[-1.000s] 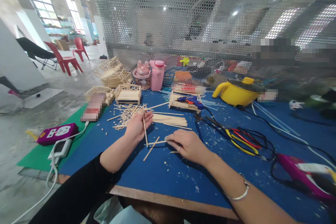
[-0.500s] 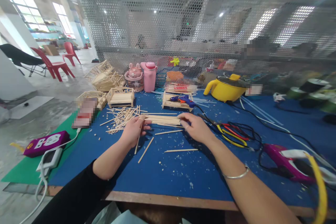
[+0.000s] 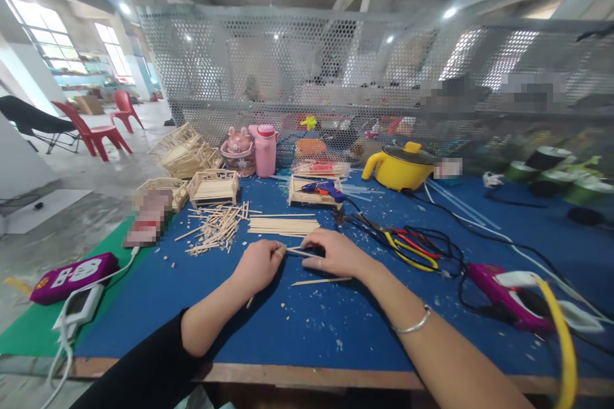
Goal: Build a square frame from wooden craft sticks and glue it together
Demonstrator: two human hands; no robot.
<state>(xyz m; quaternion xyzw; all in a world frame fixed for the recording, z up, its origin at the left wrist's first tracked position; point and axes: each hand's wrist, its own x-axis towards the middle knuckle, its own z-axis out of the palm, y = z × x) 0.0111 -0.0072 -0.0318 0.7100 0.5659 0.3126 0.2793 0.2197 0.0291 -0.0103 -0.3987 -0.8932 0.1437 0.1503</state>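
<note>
My left hand (image 3: pixel 261 266) is closed, pinching the left end of thin wooden sticks (image 3: pixel 298 252). At their other end, my right hand (image 3: pixel 339 252) has its thumb and fingers around them. How many sticks are held is hard to make out. Just beyond my hands, a flat row of wooden sticks (image 3: pixel 283 225) lies side by side on the blue table mat (image 3: pixel 307 332). One loose stick (image 3: pixel 319 282) rests below my right hand. Another stick's end (image 3: pixel 250 301) shows under my left wrist. A heap of short sticks (image 3: pixel 218 227) lies to the left.
Behind, a blue glue gun (image 3: pixel 321 188) rests on a small wooden frame (image 3: pixel 292 195). Another wooden frame (image 3: pixel 213 188) stands left. Yellow-handled pliers (image 3: pixel 407 249) and cables lie right, near a yellow pot (image 3: pixel 400 169) and purple power strip (image 3: pixel 503 297). A phone (image 3: pixel 149 217) is at left.
Both hands have left the row of sticks and come nearer to me, now holding loose sticks between them. The row stays flat on the mat. The view has shifted slightly.
</note>
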